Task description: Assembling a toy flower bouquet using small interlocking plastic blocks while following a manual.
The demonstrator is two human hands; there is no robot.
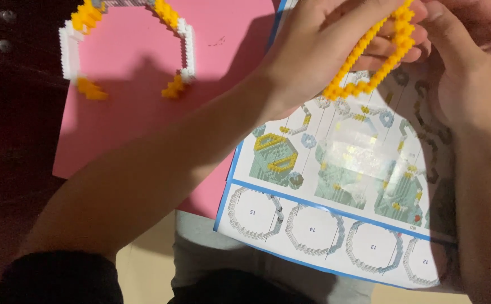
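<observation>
Yellow brick chain (369, 56), a stepped strip of tiny building bricks, sits between both hands at the top right of the view, above the instruction sheet (335, 186). I see my left hand (324, 50) coming in from the lower left, forearm crossing the pink board (138, 112), its fingers (380, 48) curled closed around the upper part of the chain. My right hand (465, 62) comes in from the right edge, its fingers closed on the top end of the same chain near the upper edge of the picture. The chain's lower end hangs free in a curve just over the sheet; whether it touches the paper I cannot tell.

Instruction sheet is white with a blue border, printed with pale green build diagrams and a row of grey ring outlines along its near edge. It lies partly over the pink board's right side and runs out toward my lap.

Pink board lies flat on a dark surface at the left. At its far left corner stands a white and yellow brick arch (127, 45), part of a ring, open toward me, well apart from both hands. Two small round metal studs (4, 31) show on the dark surface at the far left. Dark sleeve (59, 276) covers my left upper arm at the bottom left.
</observation>
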